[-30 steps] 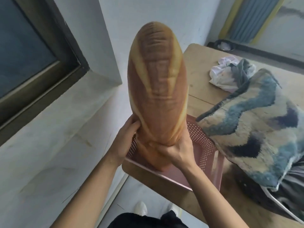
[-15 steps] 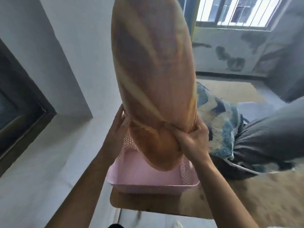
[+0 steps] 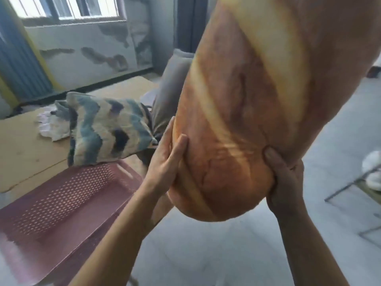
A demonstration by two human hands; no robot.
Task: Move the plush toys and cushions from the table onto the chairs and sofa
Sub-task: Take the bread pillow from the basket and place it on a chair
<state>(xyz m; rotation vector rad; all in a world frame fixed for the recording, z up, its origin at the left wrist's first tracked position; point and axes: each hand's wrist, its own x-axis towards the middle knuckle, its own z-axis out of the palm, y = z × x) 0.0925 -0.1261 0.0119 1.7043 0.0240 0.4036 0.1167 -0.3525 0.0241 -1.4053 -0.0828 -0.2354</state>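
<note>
A big bread-shaped plush cushion (image 3: 257, 100), brown with pale stripes, fills the upper right of the head view and leans up to the right. I hold its lower end in the air: my left hand (image 3: 165, 162) presses flat on its left side, my right hand (image 3: 282, 178) grips it from the right. Its bottom hangs over the floor, right of the wooden table (image 3: 22, 145). A blue, beige and navy zigzag cushion (image 3: 105, 129) lies on the table. Behind it a grey cushion (image 3: 171, 87) stands partly hidden by the bread plush.
An empty pink perforated basket (image 3: 61, 199) sits at the table's near edge. Crumpled white cloth (image 3: 51, 124) lies at the back of the table. A metal-framed piece of furniture (image 3: 350, 184) with something white on it stands at the right over pale floor tiles.
The bread plush has come up out of the pink basket and swung right, off the table. The view has turned right with it, so the basket now lies at the lower left.
</note>
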